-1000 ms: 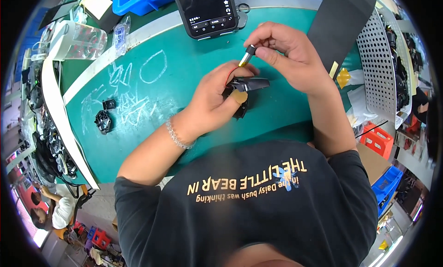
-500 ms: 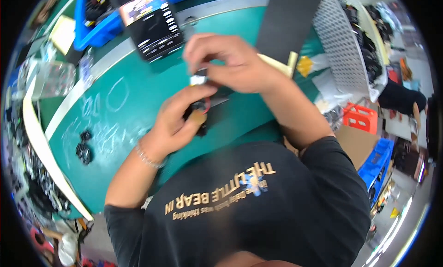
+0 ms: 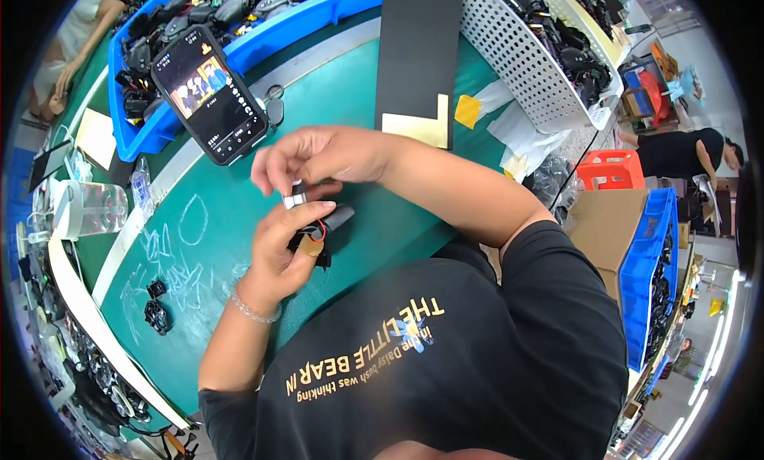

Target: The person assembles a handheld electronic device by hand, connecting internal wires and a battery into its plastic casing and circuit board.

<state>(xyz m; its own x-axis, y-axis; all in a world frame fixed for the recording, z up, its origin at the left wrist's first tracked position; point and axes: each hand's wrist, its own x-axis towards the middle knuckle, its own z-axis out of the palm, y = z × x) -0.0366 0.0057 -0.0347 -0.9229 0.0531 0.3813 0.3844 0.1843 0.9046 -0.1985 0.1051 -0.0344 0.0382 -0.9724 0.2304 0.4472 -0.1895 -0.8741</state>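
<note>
Left grip (image 3: 278,257): closed on a black device (image 3: 321,250), fingers and thumb wrapped about it, so much of its body is hidden; a grey part (image 3: 340,217) juts out to the right.
Right grip (image 3: 330,157): fingertips pinching the black upper end of a small silver piece (image 3: 294,198), just beyond the left grip's index finger.
Red wire (image 3: 322,232): curves beside the device, at the left grip's fingers.
Tan patch (image 3: 311,247): at the left grip's thumb tip, over the device.
Bead bracelet (image 3: 253,307): on the wrist behind the left grip.
Surface (image 3: 382,245): green, beneath both grips.
Loose black parts (image 3: 157,317): two, left of the left grip, well apart from it; pale scribbles (image 3: 187,281) lie between.
Phone (image 3: 208,98): beyond the right grip and to its left, screen lit, blocking some of the blue bin (image 3: 318,16) full of dark parts.
Black panel (image 3: 418,54): beyond the right grip to its right, cream strips (image 3: 410,128) at its near end.
Perforated basket (image 3: 513,66): farther right of the right grip, holding dark parts.
Red stool (image 3: 611,170): well right of both grips, behind a cardboard box (image 3: 603,225).
Co-worker (image 3: 684,153): farthest right, in black.
</note>
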